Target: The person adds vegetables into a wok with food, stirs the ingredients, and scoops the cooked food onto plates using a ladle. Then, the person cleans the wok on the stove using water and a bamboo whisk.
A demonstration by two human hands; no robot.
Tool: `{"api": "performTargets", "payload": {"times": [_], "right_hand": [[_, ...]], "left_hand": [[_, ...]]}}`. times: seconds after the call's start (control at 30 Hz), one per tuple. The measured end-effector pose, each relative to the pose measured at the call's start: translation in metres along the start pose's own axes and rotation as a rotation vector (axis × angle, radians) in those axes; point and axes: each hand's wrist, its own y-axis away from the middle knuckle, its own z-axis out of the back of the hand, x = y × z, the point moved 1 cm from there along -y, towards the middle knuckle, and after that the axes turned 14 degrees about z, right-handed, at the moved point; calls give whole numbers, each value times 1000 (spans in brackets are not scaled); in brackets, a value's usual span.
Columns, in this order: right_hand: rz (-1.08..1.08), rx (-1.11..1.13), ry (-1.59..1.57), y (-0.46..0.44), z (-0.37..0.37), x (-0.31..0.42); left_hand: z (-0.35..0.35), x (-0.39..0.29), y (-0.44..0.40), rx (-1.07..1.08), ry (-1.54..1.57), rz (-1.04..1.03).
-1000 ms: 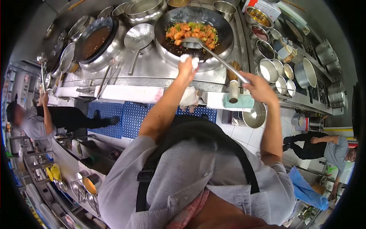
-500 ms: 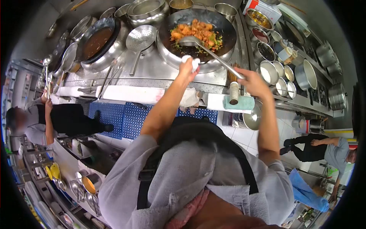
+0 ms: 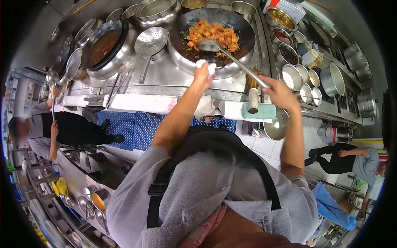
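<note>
In front of me a black wok (image 3: 245, 29) sits on a round steel burner ring. Orange-brown fried pieces with green bits (image 3: 213, 34) lie in it. My left hand (image 3: 201, 77) is closed round a folded white cloth (image 3: 211, 68) at the wok's near rim; the cloth hides the exact grip. In my right hand (image 3: 282, 94) is the end of a long-handled steel ladle (image 3: 237, 62). The ladle's bowl rests low in the wok, against the near side of the food.
Left of the wok are a perforated strainer (image 3: 150, 43) and a second wok of brown liquid (image 3: 101, 51). A bamboo brush (image 3: 253, 97) stands near my right hand. Several seasoning pots (image 3: 292, 78) line the right. One co-worker (image 3: 66, 131) stands left, another (image 3: 355, 159) right.
The food has shifted and spread within the wok. The ladle and my right hand have moved slightly to the right. The left co-worker's ladle has also moved.
</note>
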Motion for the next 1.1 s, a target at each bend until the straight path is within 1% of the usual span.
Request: {"api": "performTargets", "payload": {"times": [0.07, 0.13, 0.2, 0.23, 0.27, 0.33, 0.4, 0.43, 0.47, 0.53, 0.6, 0.67, 0.7, 0.73, 0.8, 0.83, 0.87, 0.93, 1.0, 1.03, 1.1], "right_hand": [[-187, -70, -144, -8, -11, 13], [-349, -110, -298, 1, -13, 29], [-475, -126, -435, 24, 18, 52], [-497, -103, -457, 34, 29, 54], [-517, -79, -476, 45, 39, 53], [-539, -21, -458, 48, 55, 61], [-553, 59, -394, 41, 68, 72], [-571, 148, -329, 29, 74, 79], [-431, 111, -263, 21, 64, 71], [-162, 40, -141, 5, 19, 40], [-218, 55, -56, -23, -15, 23], [-215, -40, -47, -42, -22, 29], [-216, -82, -53, -42, -28, 32], [-244, -45, -103, -38, -22, 37], [-292, 28, -189, -27, 22, 57], [-307, 49, -231, -15, 43, 63], [-317, 72, -270, -1, 64, 67], [-348, 131, -310, 0, 74, 70], [-402, 192, -317, -13, 67, 66], [-318, 189, -225, -21, 41, 46], [-232, 9, -129, -33, -16, 21]], "left_hand": [[30, 23, 20, 42, -109, -29], [42, 29, 67, -147, -121, 61], [39, 8, 63, -85, -192, 27], [37, 1, 60, -58, -219, 15], [17, -14, 54, -130, -78, 7], [21, -32, -12, -46, -104, 96], [4, -48, -23, -114, -75, 148], [-4, -55, -28, -150, -67, 175], [-5, -55, -45, -142, -73, 183], [7, -37, -81, -137, -87, 212], [1, -23, -40, -124, -49, 108], [5, -13, 14, -78, -15, 39], [14, -1, 51, -107, -25, 73], [19, 5, 83, -134, -36, 104], [15, -1, 115, -232, 0, 183], [7, -10, 110, -167, -48, 151], [-4, -21, 91, -29, 18, 47], [-24, -48, 39, -14, -21, 88], [-14, -37, 7, -77, -48, 79], [-11, -28, -8, -101, -70, 73], [4, 5, 3, -41, -5, -63]]}}
